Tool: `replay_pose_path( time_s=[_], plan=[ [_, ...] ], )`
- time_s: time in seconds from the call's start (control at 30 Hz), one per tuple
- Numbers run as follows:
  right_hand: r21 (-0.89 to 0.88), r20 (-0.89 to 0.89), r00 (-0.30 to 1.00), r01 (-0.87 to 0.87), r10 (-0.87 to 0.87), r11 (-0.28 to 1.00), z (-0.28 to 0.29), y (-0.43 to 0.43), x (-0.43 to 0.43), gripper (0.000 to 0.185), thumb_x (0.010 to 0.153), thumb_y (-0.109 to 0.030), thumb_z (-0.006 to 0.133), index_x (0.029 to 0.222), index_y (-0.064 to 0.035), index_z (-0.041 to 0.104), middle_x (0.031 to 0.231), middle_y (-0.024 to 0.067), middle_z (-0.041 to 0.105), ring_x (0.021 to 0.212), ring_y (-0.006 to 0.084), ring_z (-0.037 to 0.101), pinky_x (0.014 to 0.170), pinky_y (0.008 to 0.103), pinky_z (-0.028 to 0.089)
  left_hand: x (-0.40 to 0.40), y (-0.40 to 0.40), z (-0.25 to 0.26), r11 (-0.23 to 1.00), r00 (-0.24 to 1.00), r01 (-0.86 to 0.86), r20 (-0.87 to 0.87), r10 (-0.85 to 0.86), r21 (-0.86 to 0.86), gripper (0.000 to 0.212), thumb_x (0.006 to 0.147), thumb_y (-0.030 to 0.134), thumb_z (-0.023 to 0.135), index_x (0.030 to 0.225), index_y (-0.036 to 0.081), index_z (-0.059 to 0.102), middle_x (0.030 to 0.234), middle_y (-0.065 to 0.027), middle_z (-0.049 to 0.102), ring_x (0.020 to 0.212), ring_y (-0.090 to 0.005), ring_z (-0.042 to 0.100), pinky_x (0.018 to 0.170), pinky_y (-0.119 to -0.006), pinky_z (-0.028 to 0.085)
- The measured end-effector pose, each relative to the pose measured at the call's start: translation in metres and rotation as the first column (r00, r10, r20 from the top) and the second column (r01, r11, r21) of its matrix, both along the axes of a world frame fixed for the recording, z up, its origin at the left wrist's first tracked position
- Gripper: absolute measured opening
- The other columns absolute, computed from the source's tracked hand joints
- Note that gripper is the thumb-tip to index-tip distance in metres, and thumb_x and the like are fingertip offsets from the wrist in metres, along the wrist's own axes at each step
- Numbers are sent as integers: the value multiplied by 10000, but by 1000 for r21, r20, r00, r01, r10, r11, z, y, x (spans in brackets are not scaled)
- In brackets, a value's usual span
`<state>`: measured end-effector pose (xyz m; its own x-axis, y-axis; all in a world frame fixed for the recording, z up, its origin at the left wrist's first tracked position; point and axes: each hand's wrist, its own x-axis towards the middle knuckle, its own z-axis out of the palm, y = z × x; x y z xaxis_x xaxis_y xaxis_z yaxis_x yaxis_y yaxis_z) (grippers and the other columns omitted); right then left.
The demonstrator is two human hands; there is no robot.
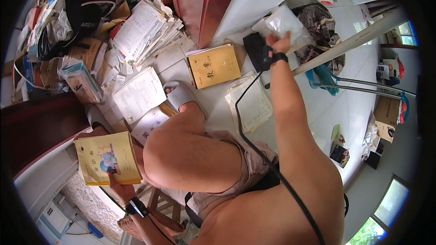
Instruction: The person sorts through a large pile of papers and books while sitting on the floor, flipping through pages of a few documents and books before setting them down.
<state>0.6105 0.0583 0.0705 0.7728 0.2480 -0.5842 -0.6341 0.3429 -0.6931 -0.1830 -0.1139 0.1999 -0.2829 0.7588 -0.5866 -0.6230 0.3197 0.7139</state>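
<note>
My left hand (120, 188) grips a small stack of yellow exercise books (105, 154), thumb on the top cover, which bears writing and a coloured picture. Beyond my knees, my right hand (281, 45) is stretched out over a clear plastic bag (284, 22), its thumb and fingers apart. Whether the fingertips touch the plastic is hard to tell. A black strapped-on device (256, 51) with a cable covers part of that hand. Left of it, on the tiles, lies a stack of tan-covered notebooks (214, 66). Nearer me is a pile of loose handwritten sheets (249, 102).
Printed papers (140, 92) and a white-covered book (150, 125) lie by my slippered feet. A heap with a black backpack (87, 10) and paper stacks (143, 29) fills the upper left. A pale pole (351, 42) and a teal-ended metal-handled tool (361, 87) slant across the right.
</note>
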Motion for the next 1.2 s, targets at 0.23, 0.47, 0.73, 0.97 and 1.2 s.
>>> replay_pose_path(
  time_s=[0.23, 0.47, 0.73, 0.97, 1.2],
  plan=[
    [-554, -123, 930, -355, 348, 753, -106, -70, -76, 231, 943, -235, 683, 940, -16, 608, 809, 91, 622, 611, 235, 628, 493, 334, 526, -11, -8, -8, 998, 999, -27, -23, 25, -61, 489, 1051, 360, 584, 1429, 60, 513, 1407, -124, 603, 1251, -291, 603, 1103, -494, 471],
    [-401, 253, 949, -77, 191, 913, -53, -29, -65, 167, 955, -213, 638, 954, -47, 618, 799, 64, 638, 537, 156, 582, 437, 256, 455, -26, 4, -10, 997, 997, -10, -72, 5, -72, 485, 1046, 345, 596, 1447, 85, 516, 1431, -110, 596, 1297, -289, 571, 1139, -513, 428],
    [-994, -6, 452, 93, 892, -53, -128, -46, -1, 370, 833, -306, 709, 1030, 7, 686, 955, 212, 722, 891, 406, 714, 851, 453, 581, -11, 32, -35, 1000, 1000, -4, -16, 4, -19, 482, 1050, 351, 588, 1442, 79, 518, 1440, -119, 588, 1309, -291, 563, 1139, -521, 423],
    [-997, -57, 872, -22, 485, -77, -141, -52, -41, 720, 829, -334, 743, 1350, 49, 428, 1348, 256, 512, 1254, 421, 557, 1041, 525, 492, -10, 35, -7, 997, 996, -15, -88, 8, -80, 510, 1052, 348, 585, 1470, 78, 475, 1448, -122, 573, 1318, -288, 553, 1133, -513, 436],
    [-954, -282, 748, -150, 601, -260, -146, -74, 7, 626, 804, -435, 797, 1234, -13, 629, 1278, 194, 655, 1198, 315, 627, 1009, 435, 513, 6, 54, -13, 998, 998, -32, -55, 29, -53, 530, 1054, 355, 579, 1483, 71, 453, 1455, -124, 563, 1320, -286, 550, 1138, -512, 431]
  ],
)
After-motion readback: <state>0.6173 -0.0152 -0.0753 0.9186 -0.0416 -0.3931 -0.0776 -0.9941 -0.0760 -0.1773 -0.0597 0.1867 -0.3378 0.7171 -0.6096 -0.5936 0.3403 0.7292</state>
